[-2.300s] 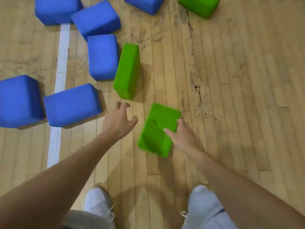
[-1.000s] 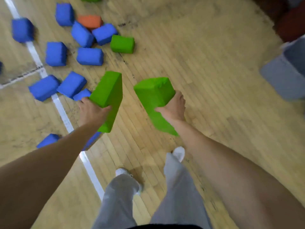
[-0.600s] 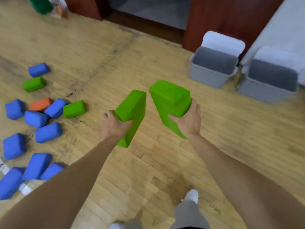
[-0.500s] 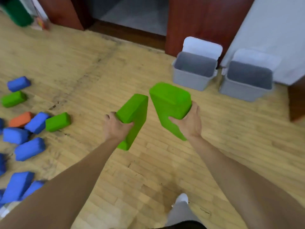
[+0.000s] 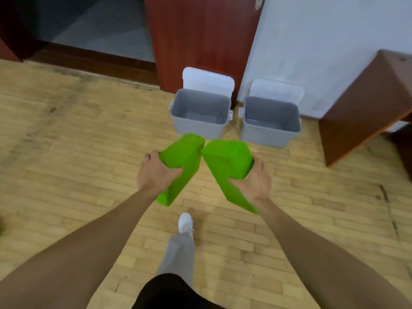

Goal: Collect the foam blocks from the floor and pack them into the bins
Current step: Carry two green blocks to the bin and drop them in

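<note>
I carry two green foam blocks above the wooden floor. My left hand grips the left green block, which tilts up and to the right. My right hand grips the right green block, which tilts up and to the left. The two blocks' top corners almost touch. Just beyond them stand two grey bins with white lids flipped back: the left bin and the right bin. Both bins look empty inside.
A dark red door panel and a white wall rise behind the bins. A brown wooden bench juts out at the right. An open doorway lies at the far left. My white shoe steps forward.
I picked up both green blocks and turned away from the scattered blocks. The bins have come much closer and now sit straight ahead; the floor blocks have left the view.
</note>
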